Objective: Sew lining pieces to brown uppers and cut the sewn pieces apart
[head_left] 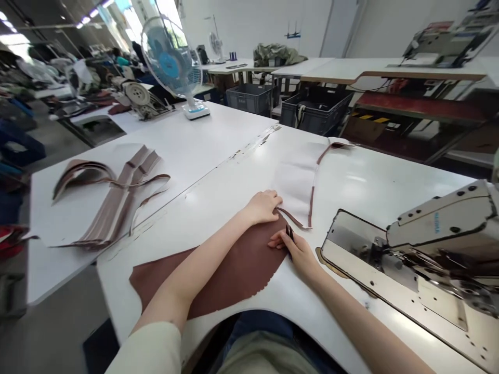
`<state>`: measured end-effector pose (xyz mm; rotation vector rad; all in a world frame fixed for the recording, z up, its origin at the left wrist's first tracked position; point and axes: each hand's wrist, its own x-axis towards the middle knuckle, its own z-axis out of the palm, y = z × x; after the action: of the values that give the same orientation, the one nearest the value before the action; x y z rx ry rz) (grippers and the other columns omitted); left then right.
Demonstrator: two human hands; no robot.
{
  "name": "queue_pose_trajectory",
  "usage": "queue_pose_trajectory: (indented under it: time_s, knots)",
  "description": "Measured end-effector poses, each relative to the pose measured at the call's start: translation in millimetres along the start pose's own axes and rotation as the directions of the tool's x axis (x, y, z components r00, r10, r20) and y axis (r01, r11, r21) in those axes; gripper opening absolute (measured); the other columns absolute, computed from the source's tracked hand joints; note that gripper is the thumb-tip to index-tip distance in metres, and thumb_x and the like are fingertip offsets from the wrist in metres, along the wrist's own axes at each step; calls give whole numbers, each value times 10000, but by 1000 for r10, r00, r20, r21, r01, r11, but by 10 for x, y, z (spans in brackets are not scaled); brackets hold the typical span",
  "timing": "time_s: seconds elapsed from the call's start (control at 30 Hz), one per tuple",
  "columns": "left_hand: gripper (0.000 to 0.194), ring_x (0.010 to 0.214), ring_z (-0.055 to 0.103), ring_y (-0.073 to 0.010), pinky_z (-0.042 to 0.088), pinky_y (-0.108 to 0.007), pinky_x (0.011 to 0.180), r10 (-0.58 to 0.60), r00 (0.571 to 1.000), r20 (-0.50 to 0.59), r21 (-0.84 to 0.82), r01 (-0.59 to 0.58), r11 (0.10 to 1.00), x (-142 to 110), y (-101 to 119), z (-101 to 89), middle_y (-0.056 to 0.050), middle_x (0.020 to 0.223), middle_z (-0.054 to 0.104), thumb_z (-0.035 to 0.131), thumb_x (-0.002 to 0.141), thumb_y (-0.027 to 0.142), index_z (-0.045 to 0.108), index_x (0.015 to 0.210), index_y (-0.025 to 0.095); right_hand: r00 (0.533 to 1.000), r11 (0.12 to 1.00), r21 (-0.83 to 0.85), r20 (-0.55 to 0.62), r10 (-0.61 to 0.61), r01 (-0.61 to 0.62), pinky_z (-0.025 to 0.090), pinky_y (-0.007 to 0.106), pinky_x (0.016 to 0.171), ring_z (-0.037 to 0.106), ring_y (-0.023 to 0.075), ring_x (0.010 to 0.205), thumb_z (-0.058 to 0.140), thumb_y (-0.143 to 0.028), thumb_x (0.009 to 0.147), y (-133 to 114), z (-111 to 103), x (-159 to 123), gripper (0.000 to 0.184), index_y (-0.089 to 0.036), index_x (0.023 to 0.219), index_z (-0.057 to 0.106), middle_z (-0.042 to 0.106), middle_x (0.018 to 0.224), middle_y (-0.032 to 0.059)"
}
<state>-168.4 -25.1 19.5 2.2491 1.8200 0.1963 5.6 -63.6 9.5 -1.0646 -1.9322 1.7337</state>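
A large brown leather-like piece point(237, 265) lies on the white table under my left forearm, one of its edges finely notched. At its upper end my left hand point(265, 206) is closed on its edge, with the fingers curled. A narrow brown strip point(290, 215) runs from beside those fingers to a pale panel with brown edging point(298, 179), which lies face down beyond. My right hand point(294, 252) is closed around a small dark two-pronged tool point(289, 232), its fingertips by the right edge of the brown piece. Most of the tool is hidden in the palm.
To the right stands a sewing machine point(440, 234) with a metal bed. Stacked brown and pale pieces point(113, 202) lie on the adjoining table at left. A blue fan point(171, 62) stands behind them. Grey crates point(315, 111) sit beyond the table's far edge.
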Motion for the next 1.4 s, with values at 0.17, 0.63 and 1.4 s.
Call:
queue_pose_trajectory:
  time_s: [0.17,0.63,1.4]
  knots:
    - [135,927,576,-232,440,-328,808,-79,968,-236,-136,48,990,127,45,268,-93,922,634,495,799,213,613,847,167,998,995,85,-22,54,-51,437,281,582,537,141,555,367,-680,823,-21,0,-35,517,-198,833,555,552,570,-8]
    - [416,597,407,-131,358,-278,616,-469,858,-212,-961,-95,260,23,-214,451,16,558,432,488,783,521,410,550,186,954,877,-384,-42,297,-289,343,236,525,437,114,546,405,-445,849,-354,-319,606,308,-217,661,492,485,585,-28]
    - [430,569,351,-121,305,-273,565,-400,891,-214,-947,-89,308,72,-203,450,31,542,365,488,764,542,373,541,193,975,598,-771,-192,111,-220,355,277,626,615,210,813,313,-405,940,-297,-47,637,307,-223,886,554,678,913,59]
